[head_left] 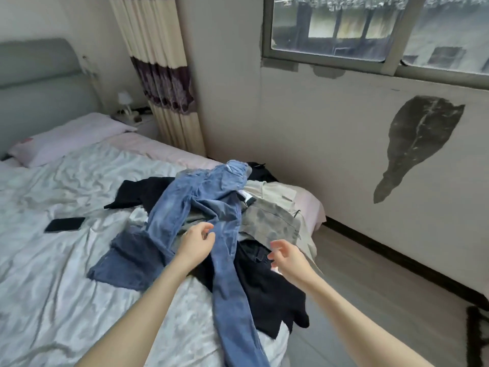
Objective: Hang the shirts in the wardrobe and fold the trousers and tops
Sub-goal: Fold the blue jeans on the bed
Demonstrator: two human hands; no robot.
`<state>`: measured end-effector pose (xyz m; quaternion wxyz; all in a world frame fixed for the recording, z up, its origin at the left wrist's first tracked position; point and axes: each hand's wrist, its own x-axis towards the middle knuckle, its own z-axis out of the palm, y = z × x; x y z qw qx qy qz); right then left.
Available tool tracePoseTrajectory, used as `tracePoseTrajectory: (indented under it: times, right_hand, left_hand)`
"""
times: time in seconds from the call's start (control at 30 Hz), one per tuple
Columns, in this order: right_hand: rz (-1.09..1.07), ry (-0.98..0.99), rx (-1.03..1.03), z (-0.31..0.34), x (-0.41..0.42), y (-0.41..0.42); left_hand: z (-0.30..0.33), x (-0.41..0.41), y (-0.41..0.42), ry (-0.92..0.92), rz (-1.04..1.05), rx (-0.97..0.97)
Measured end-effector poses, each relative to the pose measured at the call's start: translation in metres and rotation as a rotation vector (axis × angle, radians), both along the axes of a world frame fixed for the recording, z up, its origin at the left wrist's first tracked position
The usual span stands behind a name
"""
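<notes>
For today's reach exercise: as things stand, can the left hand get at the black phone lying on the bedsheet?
Probably yes. The black phone lies bare on the sheet, off to the left of the clothes pile, with nothing on it. The left hand, over the blue jeans, holds nothing.

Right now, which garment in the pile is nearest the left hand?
The light blue jeans, draped over the top of the pile: the left hand is right at one leg. The dark and beige clothes lie underneath or further right.

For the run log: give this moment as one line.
left hand open over blue jeans | right hand open, holds nothing | clothes pile unsorted on bed
</notes>
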<state>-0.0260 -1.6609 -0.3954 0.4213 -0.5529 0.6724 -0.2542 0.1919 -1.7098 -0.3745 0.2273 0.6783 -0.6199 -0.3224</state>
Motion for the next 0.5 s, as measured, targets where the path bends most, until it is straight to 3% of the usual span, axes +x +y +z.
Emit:
tracePoseTrajectory:
  times: [0.3, 0.5]
  right_hand:
    - [0.025, -0.006, 0.024, -0.084, 0.001, -0.373]
    - [-0.089, -0.130, 0.168, -0.151, 0.022, -0.502]
  left_hand:
    - [-0.082, 0.003, -0.350, -0.135, 0.168, -0.006]
    - [-0.183, 0.025, -0.452, -0.371, 0.130, 0.287]
